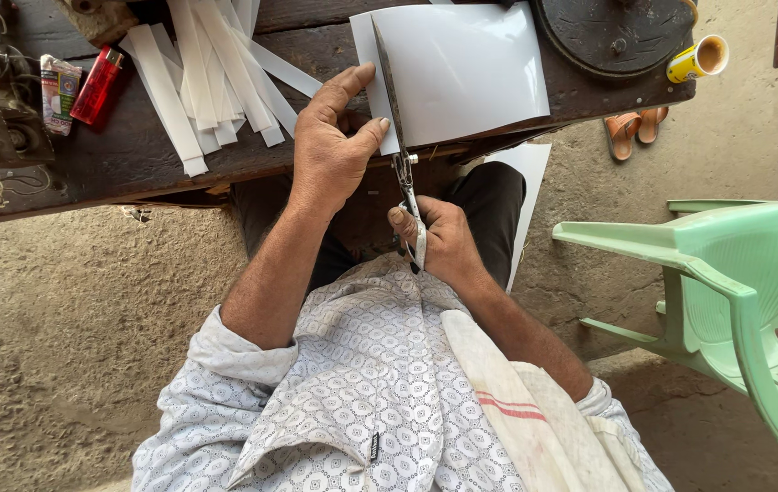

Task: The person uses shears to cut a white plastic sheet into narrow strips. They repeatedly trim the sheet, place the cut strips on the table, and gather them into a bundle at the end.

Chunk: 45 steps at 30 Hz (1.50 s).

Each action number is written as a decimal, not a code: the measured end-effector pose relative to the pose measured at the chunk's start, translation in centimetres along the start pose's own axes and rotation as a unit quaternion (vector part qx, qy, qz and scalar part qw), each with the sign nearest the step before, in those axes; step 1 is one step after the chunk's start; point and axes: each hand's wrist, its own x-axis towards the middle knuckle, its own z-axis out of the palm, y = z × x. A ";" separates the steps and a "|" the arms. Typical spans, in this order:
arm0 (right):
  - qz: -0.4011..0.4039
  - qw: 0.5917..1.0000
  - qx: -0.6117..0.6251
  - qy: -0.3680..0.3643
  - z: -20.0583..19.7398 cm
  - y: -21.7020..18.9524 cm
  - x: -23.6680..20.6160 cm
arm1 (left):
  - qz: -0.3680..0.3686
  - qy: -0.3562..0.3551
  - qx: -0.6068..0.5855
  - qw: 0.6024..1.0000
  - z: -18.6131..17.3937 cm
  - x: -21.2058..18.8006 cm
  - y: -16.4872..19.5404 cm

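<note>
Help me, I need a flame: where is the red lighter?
In the head view, the red lighter lies at the upper left on the dark wooden table, between a small packet and the white strips.
</note>
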 end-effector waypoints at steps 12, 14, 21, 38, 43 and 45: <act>0.011 1.000 0.028 0.000 0.0 -1.4 1.3 | 0.012 -0.003 -0.027 1.000 -0.5 0.1 0.1; 0.013 1.000 0.007 0.006 -0.1 -1.5 2.0 | -0.004 -0.004 -0.037 0.999 -0.4 0.0 0.0; 0.010 0.999 0.038 0.003 -0.2 -0.3 2.4 | 0.002 0.006 -0.056 0.998 -0.6 -0.1 -0.2; -0.064 0.986 -0.148 -0.048 -6.1 7.5 -8.0 | 0.179 0.176 0.094 0.963 -7.9 -0.6 0.8; -0.040 0.983 -0.181 0.000 -7.1 9.1 -10.2 | 0.116 0.171 0.096 0.974 -8.2 -2.0 2.2; -0.006 0.982 -0.188 0.024 -7.0 9.5 -10.4 | 0.038 0.132 0.036 0.990 -6.8 -2.1 2.3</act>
